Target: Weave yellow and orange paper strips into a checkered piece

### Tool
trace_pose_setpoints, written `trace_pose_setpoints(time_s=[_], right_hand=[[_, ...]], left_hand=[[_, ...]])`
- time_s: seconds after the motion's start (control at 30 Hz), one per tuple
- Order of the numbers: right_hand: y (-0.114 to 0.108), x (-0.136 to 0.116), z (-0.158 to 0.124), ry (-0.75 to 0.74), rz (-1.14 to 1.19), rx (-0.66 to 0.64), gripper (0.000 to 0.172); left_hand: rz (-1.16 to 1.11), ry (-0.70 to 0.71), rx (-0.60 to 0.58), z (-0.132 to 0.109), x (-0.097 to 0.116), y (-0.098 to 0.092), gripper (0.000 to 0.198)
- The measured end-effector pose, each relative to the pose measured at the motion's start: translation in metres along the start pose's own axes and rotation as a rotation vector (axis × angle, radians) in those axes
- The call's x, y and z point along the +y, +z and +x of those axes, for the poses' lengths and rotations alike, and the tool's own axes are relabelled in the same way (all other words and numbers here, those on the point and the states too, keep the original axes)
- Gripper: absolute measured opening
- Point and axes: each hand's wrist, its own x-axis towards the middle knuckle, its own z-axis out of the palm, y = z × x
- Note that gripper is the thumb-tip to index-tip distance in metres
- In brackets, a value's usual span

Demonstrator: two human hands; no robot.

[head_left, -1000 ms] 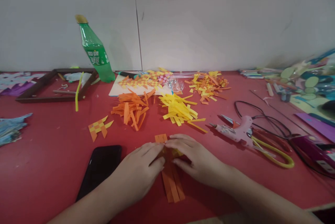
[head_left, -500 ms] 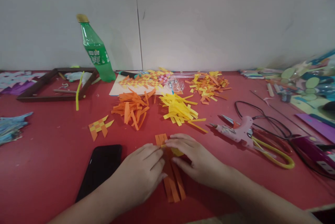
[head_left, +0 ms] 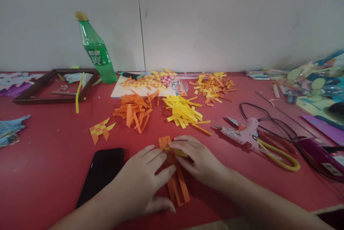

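Observation:
Long orange paper strips (head_left: 182,185) lie side by side on the red table in front of me, with a yellow paper strip (head_left: 181,153) crossing them near the top. My right hand (head_left: 197,158) grips the crossing from the right, fingertips on top and thumb below, partly hiding the yellow strip. My left hand (head_left: 146,178) rests on the left side of the orange strips, its fingers apart and thumb stretched out toward their lower end. Beyond my hands are a pile of orange strips (head_left: 134,110) and a pile of yellow strips (head_left: 182,110). A woven paper fish (head_left: 101,129) lies to the left.
A black phone (head_left: 103,172) lies beside my left forearm. To the right are a pink glue gun (head_left: 242,135), yellow-handled scissors (head_left: 285,163) and a black cord (head_left: 243,110). A green bottle (head_left: 99,56) and a brown frame (head_left: 48,100) stand at the back left.
My left hand has opened out, its thumb and index finger spreading apart over the orange strips. My right hand stays at the crossing. The view has shifted slightly.

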Motion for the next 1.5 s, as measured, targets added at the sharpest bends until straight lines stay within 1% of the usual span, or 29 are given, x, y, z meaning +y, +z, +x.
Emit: trace_pose_setpoints(time_s=[0.17,0.3,0.47,0.57,0.8,1.03,1.27,1.5], right_hand=[[0.0007,0.0001,-0.001,0.001,-0.015,-0.008,0.036],[0.001,-0.0009,-0.0016,0.0,-0.015,0.004,0.04],[0.0014,-0.0018,-0.001,-0.001,-0.036,0.043,0.036],[0.0014,-0.0013,-0.0011,0.0,-0.054,0.037,0.036],[-0.0001,-0.0028,-0.0011,-0.011,-0.077,0.039,0.03],[-0.0002,-0.0023,-0.0017,-0.014,-0.084,0.045,0.029],[-0.0017,-0.001,-0.0008,-0.091,-0.139,0.026,0.024],[-0.0045,-0.0034,0.0017,-0.155,-0.135,0.02,0.023]], left_hand=[[0.003,0.007,-0.011,-0.0006,-0.0004,0.001,0.077],[-0.004,-0.007,-0.021,-0.0013,-0.0005,0.0028,0.076],[-0.001,-0.007,-0.023,-0.0021,-0.0003,0.0042,0.076],[-0.004,-0.011,-0.044,-0.0021,-0.0002,0.004,0.076],[-0.058,-0.098,-0.104,-0.0033,0.0014,0.0043,0.076],[-0.003,-0.054,-0.079,-0.0052,-0.0002,0.0062,0.078],[0.053,-0.026,-0.036,-0.0044,-0.0009,0.0063,0.077],[0.061,-0.023,-0.034,-0.0021,-0.0005,0.0049,0.079]])
